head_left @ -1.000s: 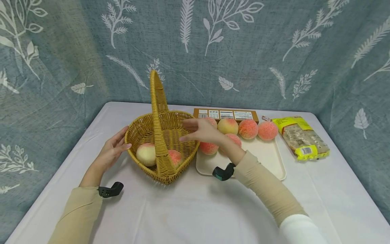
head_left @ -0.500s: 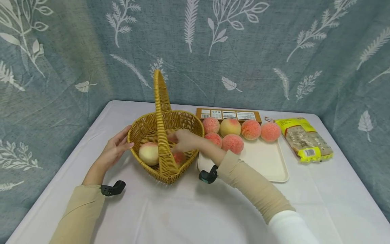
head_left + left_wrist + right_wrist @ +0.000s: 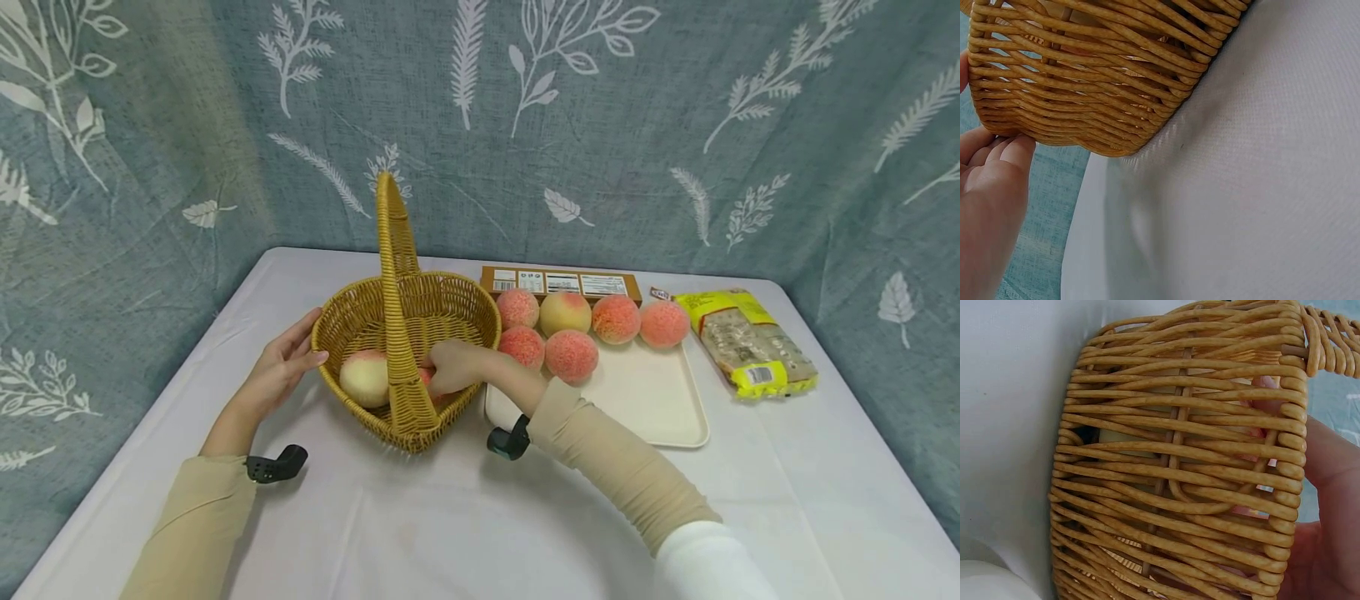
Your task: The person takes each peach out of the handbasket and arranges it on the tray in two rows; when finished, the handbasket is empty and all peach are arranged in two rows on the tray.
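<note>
My left hand point(image 3: 279, 367) holds the rim of a wicker basket point(image 3: 480, 312) at its left side, thumb at the rim and fingers against the outer weave. In the left wrist view the fingertips of that hand point(image 3: 994, 181) touch the basket wall point(image 3: 1085, 81). My right hand point(image 3: 461, 367) reaches over the basket's right rim and grips a red peach point(image 3: 426, 377) inside, mostly hidden by the hand and the handle point(image 3: 397, 308). A pale peach point(image 3: 365, 379) lies left of the handle. Through the weave, the right wrist view shows my right hand point(image 3: 1329, 487) behind the wall.
A cream tray point(image 3: 660, 408) right of the basket bears several peaches point(image 3: 572, 356) in two rows. Behind it lies a brown box point(image 3: 562, 281). A yellow food packet point(image 3: 750, 342) lies at the right. A patterned curtain point(image 3: 480, 167) hangs behind the table.
My right hand has moved down and left from over the basket's right side to the red peach inside. My left hand has stayed at the rim. The head view has shifted slightly.
</note>
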A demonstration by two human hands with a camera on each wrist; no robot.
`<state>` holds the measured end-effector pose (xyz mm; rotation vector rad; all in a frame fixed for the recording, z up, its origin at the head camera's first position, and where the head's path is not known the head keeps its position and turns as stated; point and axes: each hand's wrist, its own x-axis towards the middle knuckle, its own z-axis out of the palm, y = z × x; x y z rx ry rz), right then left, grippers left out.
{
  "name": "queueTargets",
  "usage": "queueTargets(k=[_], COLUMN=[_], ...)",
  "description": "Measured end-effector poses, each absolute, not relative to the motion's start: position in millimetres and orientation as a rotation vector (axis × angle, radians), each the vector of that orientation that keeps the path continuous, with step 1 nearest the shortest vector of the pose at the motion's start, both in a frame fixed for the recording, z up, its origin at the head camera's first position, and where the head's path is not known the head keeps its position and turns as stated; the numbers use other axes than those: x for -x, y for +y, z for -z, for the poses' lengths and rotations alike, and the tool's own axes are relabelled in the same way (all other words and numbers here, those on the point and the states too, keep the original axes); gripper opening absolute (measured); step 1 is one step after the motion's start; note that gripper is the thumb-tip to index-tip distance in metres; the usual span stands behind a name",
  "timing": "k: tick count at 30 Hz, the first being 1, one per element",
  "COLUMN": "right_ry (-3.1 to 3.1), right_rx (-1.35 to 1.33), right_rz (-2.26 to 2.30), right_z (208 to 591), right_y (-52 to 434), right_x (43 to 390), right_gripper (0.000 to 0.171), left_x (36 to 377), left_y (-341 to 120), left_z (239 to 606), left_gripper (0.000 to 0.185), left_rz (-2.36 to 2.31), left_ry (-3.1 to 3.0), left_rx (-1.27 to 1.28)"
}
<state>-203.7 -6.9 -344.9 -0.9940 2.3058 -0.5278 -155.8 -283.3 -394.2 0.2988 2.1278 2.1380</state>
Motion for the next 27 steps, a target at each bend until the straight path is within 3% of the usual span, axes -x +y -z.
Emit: queueTargets(k=[13, 19, 27], right_ry=[2.358, 2.386, 2.406], right_rx=[1.035, 1.138, 1.057], right_rz=[0.632, 0.71, 0.858], right_z=[348.2, 348.1, 343.3], right_y=[-5.3, -0.6, 11.6], right_x=[203.8, 204.8, 209.2], right_gripper=[0.038, 0.009, 0.047], left_x=[155.8, 156.2, 156.5], left_y=[-284.1, -283.8, -284.1], left_z=[392.3, 390.0, 388.2], left_gripper=[0.075, 0.075, 0.075], left_rz=[-2.156, -2.143, -2.145], left_ry=[2.094, 2.103, 2.091], left_rx=[-0.321, -0.31, -0.308])
